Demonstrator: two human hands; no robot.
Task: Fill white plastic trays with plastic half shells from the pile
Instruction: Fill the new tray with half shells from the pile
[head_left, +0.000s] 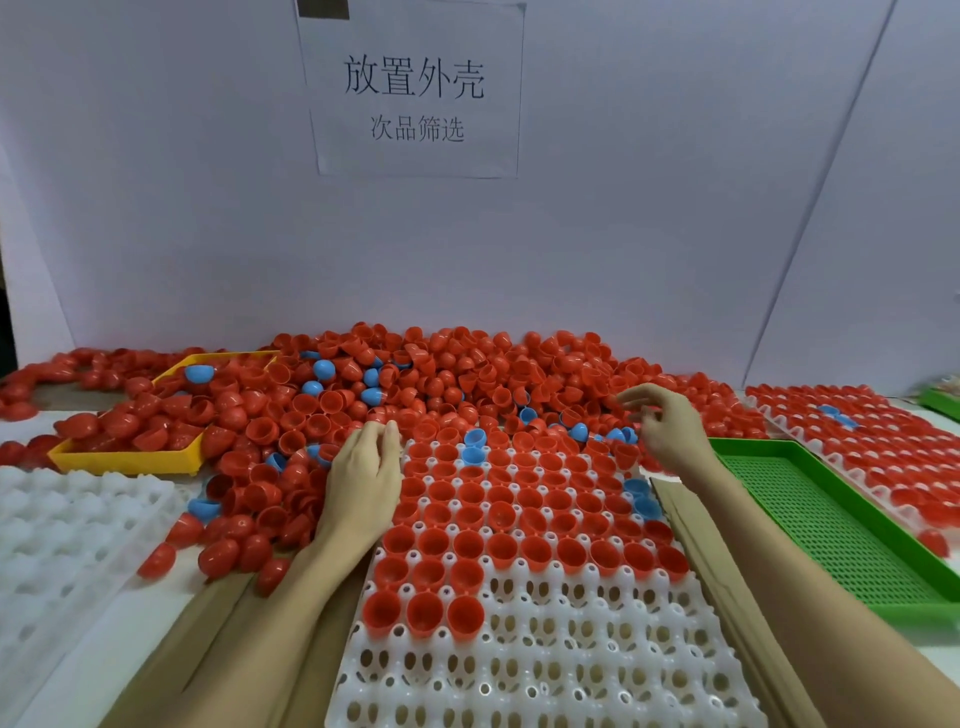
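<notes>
Work from the white perforated plastic tray (545, 649) in front of you. Its far rows already carry red plastic half shells (501, 551) seated open side up, with a few blue plastic half shells (474, 447) among them; the near rows are not yet filled, apart from three red shells at their left end.

The supply — a loose pile of red and blue half shells (441, 384) — lies just beyond the tray's far edge and spills past its left edge onto the surface.

To do this step well:
- Draw shells from the part of the pile touching the tray, so each reach stays short.
- Turn each shell rim up before seating it — one shell per cell.
- Complete the partly filled row from left to right before starting the next; a skipped cell is hard to spot later.
- Keep loose shells from rolling onto seated ones.

Pose: your left hand (363, 467) rests flat at the tray's far left corner, fingers straight and together, grip apart and holding nothing, touching shells at the pile's edge. Your right hand (667, 426) hovers above the tray's far right corner, fingers loosely curled over the pile. It is blurred, so whether the grip is closed on a shell cannot be told.
</notes>
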